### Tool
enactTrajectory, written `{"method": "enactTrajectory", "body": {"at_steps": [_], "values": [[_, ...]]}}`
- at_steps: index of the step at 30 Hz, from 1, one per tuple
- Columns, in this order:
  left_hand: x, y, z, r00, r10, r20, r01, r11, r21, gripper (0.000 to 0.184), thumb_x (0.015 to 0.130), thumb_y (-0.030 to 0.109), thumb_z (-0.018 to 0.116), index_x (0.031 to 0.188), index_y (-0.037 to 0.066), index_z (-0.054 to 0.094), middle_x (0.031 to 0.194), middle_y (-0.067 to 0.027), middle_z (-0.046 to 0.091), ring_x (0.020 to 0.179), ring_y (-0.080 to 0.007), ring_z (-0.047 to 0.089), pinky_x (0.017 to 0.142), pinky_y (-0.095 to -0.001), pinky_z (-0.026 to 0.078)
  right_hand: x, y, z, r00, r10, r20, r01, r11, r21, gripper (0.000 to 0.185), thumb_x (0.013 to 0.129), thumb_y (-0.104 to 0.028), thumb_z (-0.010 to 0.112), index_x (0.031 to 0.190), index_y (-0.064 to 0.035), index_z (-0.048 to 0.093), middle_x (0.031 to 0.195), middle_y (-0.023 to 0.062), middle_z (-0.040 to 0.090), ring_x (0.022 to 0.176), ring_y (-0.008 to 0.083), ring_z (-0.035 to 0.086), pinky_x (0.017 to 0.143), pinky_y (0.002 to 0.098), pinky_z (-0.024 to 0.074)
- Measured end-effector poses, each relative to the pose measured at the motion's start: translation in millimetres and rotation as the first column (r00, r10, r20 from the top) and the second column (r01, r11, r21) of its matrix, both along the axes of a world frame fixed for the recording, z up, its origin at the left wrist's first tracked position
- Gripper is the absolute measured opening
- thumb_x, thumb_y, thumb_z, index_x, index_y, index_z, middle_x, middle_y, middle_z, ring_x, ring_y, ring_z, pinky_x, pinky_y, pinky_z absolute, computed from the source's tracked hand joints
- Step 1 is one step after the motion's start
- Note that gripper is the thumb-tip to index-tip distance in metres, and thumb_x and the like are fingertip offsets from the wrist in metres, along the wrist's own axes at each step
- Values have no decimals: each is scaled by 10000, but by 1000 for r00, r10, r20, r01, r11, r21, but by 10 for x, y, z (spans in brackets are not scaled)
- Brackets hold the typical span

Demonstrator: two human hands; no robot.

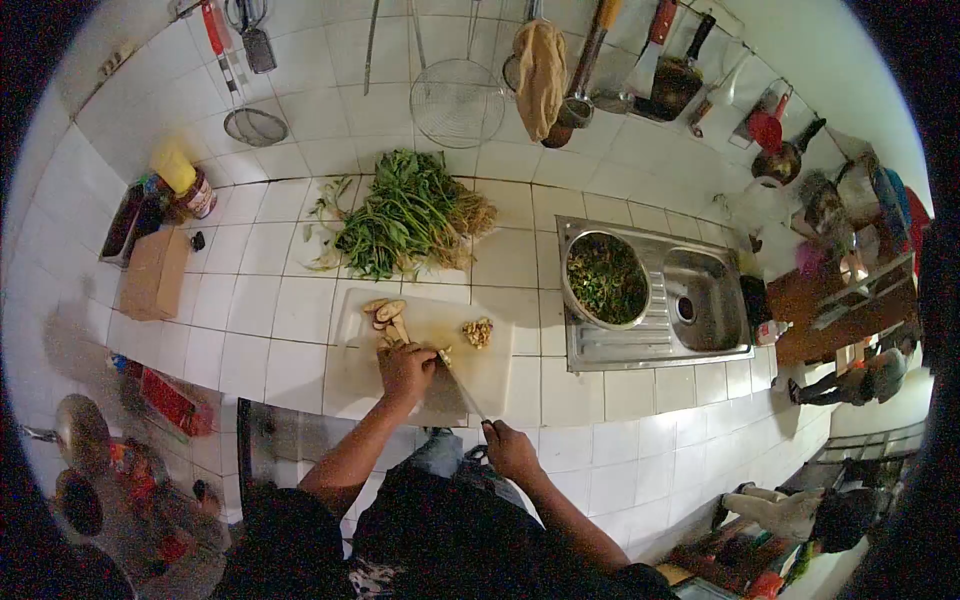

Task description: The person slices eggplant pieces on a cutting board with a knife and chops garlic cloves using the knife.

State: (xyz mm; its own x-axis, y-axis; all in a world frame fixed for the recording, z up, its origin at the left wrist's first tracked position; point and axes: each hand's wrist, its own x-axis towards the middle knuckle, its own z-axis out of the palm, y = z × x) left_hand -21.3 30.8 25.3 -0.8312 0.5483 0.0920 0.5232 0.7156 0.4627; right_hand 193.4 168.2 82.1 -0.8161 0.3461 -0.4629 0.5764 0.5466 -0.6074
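My right hand is wrapped round the handle of a knife, whose blade slants up and left over the white cutting board. The fingers of my left hand are bent down on the board beside the blade tip, holding a piece of pale root that they largely cover. Sliced root pieces lie above my left hand. A small heap of chopped bits sits on the board's right part. Behind the board, a big bunch of leafy greens rests on the tiles.
A metal bowl of cut greens stands on the drainboard of the sink. At the left are a cardboard box and a jar. Utensils and a wire strainer hang on the wall. Two people are at the far right.
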Motion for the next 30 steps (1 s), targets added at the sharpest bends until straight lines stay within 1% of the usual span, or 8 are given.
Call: {"method": "enactTrajectory", "body": {"at_steps": [3,6,11,14,20,22,25,30], "values": [[0,-25,-94,999,-11,-35,16,992,126,171,714,162,718,881,167,752,954,-14,705,950,-251,617,838,-490,391,-66,26,5,986,82,-148,-79,997,22,393,998,-371,434,974,-2,565,791,289,622,813,503,596,696,569,461],[19,-65,-54,981,-54,-187,59,998,20,163,712,161,724,872,171,753,943,-12,704,901,-241,628,842,-492,387,-38,24,8,984,47,-171,-52,998,-30,392,999,-361,431,965,7,562,785,300,618,806,505,596,698,574,457],[-85,-94,65,983,-108,-148,103,994,-40,120,696,196,738,815,182,749,894,12,699,905,-211,617,803,-474,374,52,-42,91,994,-5,-109,0,999,-50,388,1008,-349,424,989,12,567,798,309,615,823,523,585,698,563,463],[-206,-103,143,985,-148,-85,145,988,-45,99,685,218,745,779,189,743,844,29,688,922,-198,602,788,-463,360,52,-145,25,998,-28,54,31,998,-54,392,1011,-353,419,988,6,572,812,305,618,829,521,584,697,559,467],[-301,-185,74,976,-195,-96,200,979,43,96,689,220,741,781,192,738,842,27,667,902,-209,580,824,-467,340,-22,-321,55,994,-96,61,97,995,-13,376,1008,-350,434,970,-2,569,838,293,625,839,512,586,687,562,465],[-301,-201,63,973,-217,-84,222,974,51,97,694,217,737,788,192,737,860,24,665,904,-216,575,833,-468,338,-41,-376,148,995,-70,-68,69,998,-13,363,1002,-345,448,965,-4,568,818,296,619,830,514,582,673,563,462],[-368,-159,24,962,-268,-43,269,963,3,111,696,205,728,806,190,738,878,20,657,923,-224,570,837,-469,341,-38,-415,-131,988,-154,6,154,988,16,354,998,-342,453,964,-9,567,783,294,613,809,518,578,660,567,457],[-305,-210,-43,951,-267,-157,283,954,97,104,700,205,715,798,188,746,898,23,680,904,-224,588,848,-458,347,-96,-361,-12,989,-124,-85,125,992,-2,362,1001,-348,452,958,-8,566,796,297,616,829,518,579,677,566,457]]}}
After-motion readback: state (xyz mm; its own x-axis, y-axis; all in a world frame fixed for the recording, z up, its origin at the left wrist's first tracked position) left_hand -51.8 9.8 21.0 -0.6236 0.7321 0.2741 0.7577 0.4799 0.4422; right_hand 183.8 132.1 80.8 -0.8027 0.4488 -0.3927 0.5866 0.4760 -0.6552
